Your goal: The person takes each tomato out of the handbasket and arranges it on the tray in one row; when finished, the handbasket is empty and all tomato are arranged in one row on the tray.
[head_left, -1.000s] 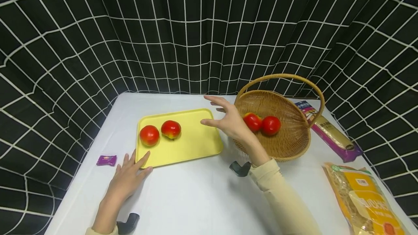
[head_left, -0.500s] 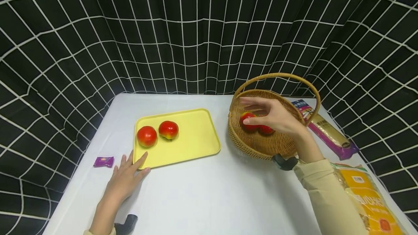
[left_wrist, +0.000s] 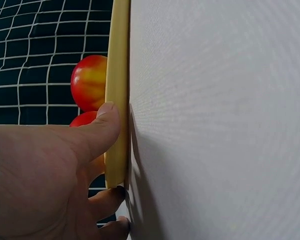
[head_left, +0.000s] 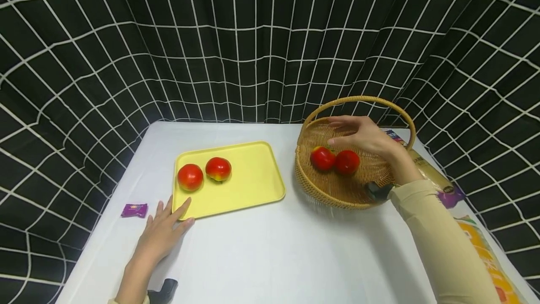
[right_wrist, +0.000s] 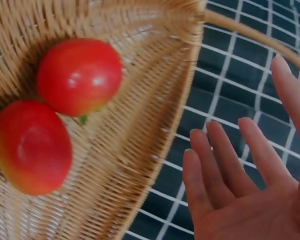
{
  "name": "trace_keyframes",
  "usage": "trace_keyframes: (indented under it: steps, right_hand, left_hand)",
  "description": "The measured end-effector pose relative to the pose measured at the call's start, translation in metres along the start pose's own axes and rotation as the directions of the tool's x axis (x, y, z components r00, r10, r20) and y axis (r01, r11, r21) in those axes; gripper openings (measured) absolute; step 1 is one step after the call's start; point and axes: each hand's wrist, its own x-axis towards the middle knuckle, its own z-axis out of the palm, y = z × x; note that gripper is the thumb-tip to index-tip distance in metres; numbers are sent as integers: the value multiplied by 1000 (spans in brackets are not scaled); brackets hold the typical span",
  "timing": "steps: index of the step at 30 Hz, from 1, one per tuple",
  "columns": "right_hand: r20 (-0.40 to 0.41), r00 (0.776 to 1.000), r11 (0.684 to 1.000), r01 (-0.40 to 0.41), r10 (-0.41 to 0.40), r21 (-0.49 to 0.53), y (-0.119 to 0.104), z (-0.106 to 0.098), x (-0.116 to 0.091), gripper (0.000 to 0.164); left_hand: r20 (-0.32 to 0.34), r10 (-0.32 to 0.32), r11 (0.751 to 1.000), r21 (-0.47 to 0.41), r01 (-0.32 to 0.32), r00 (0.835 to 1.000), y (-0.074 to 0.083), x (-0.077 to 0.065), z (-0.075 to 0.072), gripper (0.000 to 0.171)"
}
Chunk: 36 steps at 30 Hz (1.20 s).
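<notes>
My left hand (head_left: 162, 236) rests at the near left corner of the yellow tray (head_left: 253, 172), fingers spread and thumb touching the rim, as the left wrist view shows up close. Two red fruits with yellow patches lie on the tray: a round one (head_left: 190, 177) at the left and another (head_left: 218, 169) beside it. Over the wicker basket (head_left: 312, 186) hovers my right hand (head_left: 363, 134), fingers extended and holding nothing. Below it in the basket sit two similar fruits side by side, the left one (head_left: 322, 158) and the right one (head_left: 347, 162).
The basket's arched handle (head_left: 358, 99) rises behind my right hand. A purple-and-gold packet (head_left: 430, 171) lies right of the basket, partly behind my arm. An orange bag (head_left: 485, 257) is nearer, mostly covered by my sleeve. A small purple packet (head_left: 134, 210) lies left of the tray.
My right hand has moved right from between tray and basket to over the basket, then back a little, uncovering the fruits there. My left hand stays at the tray corner.
</notes>
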Motion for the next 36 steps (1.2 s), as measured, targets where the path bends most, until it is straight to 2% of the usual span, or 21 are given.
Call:
trace_keyframes:
  steps: [6, 13, 23, 29, 36]
  right_hand:
    - [38, 999, 1000, 10, -9, -25, 18, 13, 28, 71]
    - [96, 993, 994, -57, 66, -90, 31, 26, 44, 63]
    - [152, 982, 990, -93, 109, -106, 46, 38, 47, 64]
    - [159, 973, 980, -149, 170, -135, 50, 44, 46, 75]
    - [131, 974, 969, -157, 184, -193, 54, 52, 53, 87]
  left_hand:
    - [-4, -7, 1000, 3, 7, 1000, -1, 0, 1, 70]
    - [-6, 7, 1000, 12, -7, 1000, 2, -1, 0, 70]
    - [-14, 1, 1000, 16, -1, 1000, 1, -1, 0, 69]
    - [-18, 5, 1000, 18, -5, 1000, 0, 0, 2, 69]
    - [-27, 9, 1000, 19, -9, 1000, 0, -2, 1, 69]
